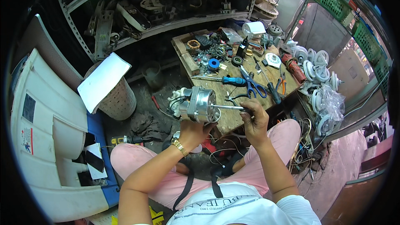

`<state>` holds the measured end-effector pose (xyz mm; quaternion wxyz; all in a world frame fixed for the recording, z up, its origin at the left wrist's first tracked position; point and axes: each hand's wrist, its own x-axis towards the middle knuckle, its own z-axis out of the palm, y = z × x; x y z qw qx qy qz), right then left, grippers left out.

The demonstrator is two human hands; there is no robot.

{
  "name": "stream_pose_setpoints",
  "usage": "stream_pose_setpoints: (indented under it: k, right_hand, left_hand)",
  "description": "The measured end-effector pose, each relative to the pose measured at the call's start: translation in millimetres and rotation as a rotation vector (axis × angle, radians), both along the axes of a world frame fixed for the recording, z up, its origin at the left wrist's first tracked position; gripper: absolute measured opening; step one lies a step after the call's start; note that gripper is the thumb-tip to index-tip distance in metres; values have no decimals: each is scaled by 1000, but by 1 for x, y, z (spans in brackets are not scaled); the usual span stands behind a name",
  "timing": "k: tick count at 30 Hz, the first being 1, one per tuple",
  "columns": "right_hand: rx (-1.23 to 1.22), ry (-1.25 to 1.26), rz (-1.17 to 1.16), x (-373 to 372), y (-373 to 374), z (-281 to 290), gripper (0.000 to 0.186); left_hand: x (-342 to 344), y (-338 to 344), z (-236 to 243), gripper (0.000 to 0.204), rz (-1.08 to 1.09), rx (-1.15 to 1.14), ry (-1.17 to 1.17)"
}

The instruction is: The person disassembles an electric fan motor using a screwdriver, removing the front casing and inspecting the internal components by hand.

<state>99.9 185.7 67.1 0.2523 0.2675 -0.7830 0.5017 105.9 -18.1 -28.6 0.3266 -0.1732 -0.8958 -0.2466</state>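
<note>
Currently I am gripping a silver cylindrical fan motor [199, 105] at frame centre, left hand [192, 130] closed beneath, right hand [254, 118] pinching its steel shaft [228, 107]; loose wiring is risking snagging, I judge.

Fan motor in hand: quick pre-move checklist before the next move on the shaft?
1. Motor held firmly: ok. Left hand cups it from below, clear of the wooden bench.
2. Shaft reachable: ok. It sticks out to the person's right, and the right hand grips at its tip.
3. What the right hand pinches on the shaft end: cannot tell, fingers hide it.
4. Motor wires clear of the shaft: ok, they sit on the far end.
5. Tools at hand: ok. Blue-handled scissors and a blue-handled screwdriver lie on the bench just beyond.
6. Bench space to set the motor down: not ok, cluttered with parts.
</note>
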Motion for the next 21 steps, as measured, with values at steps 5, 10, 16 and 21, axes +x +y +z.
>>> stream_pose_setpoints:
  k: [5,10,16,21]
  right_hand:
    - [151,101,-115,0,0,0,14]
    - [91,19,-102,3,-3,-4,19]
    - [98,2,-90,3,0,-1,18]
    - [87,-11,-72,6,0,-5,14]
  left_hand:
    - [7,-6,-8,30,5,-50,-66]
    - [12,-9,-1,37,18,-83,-78]
    - [11,-12,-3,45,69,-118,-134]
    - [8,-17,-2,51,27,-108,-84]
